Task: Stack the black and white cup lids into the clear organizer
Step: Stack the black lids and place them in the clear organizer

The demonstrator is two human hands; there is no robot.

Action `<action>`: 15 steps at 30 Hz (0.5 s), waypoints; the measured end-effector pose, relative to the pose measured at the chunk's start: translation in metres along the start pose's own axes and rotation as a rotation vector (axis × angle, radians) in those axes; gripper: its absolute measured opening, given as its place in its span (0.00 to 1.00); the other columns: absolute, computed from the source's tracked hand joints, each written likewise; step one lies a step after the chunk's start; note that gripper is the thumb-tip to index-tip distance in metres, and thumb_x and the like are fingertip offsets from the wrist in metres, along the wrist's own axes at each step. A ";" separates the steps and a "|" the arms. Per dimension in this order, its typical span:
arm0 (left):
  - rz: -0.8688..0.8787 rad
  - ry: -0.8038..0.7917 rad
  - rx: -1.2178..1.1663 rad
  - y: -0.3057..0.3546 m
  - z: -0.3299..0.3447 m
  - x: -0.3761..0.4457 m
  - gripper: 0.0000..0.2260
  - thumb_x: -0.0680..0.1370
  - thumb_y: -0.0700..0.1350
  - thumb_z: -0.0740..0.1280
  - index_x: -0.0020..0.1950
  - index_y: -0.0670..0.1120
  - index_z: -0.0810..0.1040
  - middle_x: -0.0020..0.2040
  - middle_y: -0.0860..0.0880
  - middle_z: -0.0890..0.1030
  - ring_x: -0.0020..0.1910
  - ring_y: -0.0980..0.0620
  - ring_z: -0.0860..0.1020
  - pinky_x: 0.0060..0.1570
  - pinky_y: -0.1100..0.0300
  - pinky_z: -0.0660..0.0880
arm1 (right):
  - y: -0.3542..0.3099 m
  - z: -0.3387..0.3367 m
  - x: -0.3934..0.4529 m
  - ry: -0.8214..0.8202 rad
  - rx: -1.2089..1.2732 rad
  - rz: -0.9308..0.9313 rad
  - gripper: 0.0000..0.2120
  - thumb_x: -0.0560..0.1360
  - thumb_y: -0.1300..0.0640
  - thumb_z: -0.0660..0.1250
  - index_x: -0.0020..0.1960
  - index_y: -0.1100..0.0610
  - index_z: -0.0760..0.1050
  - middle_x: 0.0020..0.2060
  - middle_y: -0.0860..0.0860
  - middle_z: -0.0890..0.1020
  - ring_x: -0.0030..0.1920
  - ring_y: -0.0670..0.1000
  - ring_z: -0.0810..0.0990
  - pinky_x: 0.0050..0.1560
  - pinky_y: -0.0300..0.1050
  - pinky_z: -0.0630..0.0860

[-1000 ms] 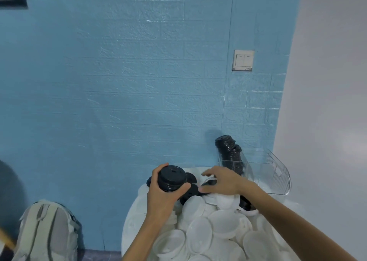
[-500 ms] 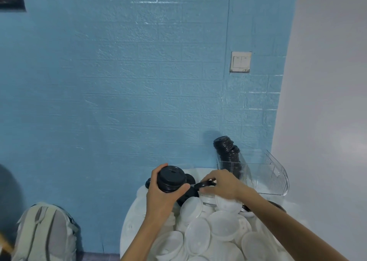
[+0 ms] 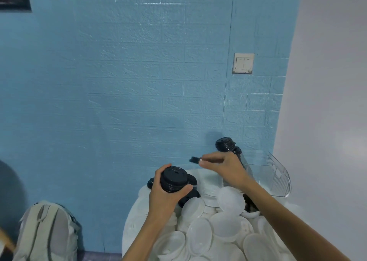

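Observation:
My left hand (image 3: 165, 199) grips a short stack of black lids (image 3: 173, 179) above the pile. My right hand (image 3: 222, 167) pinches a single black lid (image 3: 194, 159), seen edge-on and blurred, lifted above the table to the right of that stack. A heap of white lids (image 3: 214, 227) covers the round white table (image 3: 129, 221), with a few loose black lids (image 3: 191, 196) among them. The clear organizer (image 3: 278, 177) stands at the back right, and a leaning column of black lids (image 3: 226, 144) rises from its left compartment.
A blue brick-patterned wall stands right behind the table, with a light switch (image 3: 243, 63) on it. A white wall closes the right side. A pale backpack (image 3: 47, 231) sits on the floor at the lower left.
My right hand has picked a black lid out of the pile and raised it up and left. My left hand has kept its stack in place.

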State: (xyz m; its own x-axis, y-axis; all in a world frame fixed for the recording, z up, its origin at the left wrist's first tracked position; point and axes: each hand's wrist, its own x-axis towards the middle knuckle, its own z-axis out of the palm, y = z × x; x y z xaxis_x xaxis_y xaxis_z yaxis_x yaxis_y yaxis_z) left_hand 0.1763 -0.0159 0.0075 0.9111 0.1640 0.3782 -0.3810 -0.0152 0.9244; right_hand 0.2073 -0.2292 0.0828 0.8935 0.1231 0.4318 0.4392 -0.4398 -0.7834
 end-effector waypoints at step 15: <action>-0.047 0.000 0.009 -0.004 0.005 -0.002 0.37 0.62 0.41 0.85 0.65 0.61 0.73 0.55 0.60 0.83 0.49 0.64 0.82 0.56 0.53 0.81 | -0.022 0.052 -0.009 -0.264 0.040 -0.089 0.14 0.67 0.56 0.83 0.52 0.52 0.87 0.57 0.45 0.83 0.57 0.43 0.82 0.61 0.44 0.80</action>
State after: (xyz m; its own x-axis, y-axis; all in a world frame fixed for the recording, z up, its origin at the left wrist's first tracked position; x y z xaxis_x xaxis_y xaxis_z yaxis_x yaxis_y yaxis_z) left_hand 0.1762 -0.0208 0.0033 0.9280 0.1650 0.3340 -0.3361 -0.0163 0.9417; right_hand 0.1948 -0.1740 0.0726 0.8426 0.3891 0.3724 0.5155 -0.3824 -0.7668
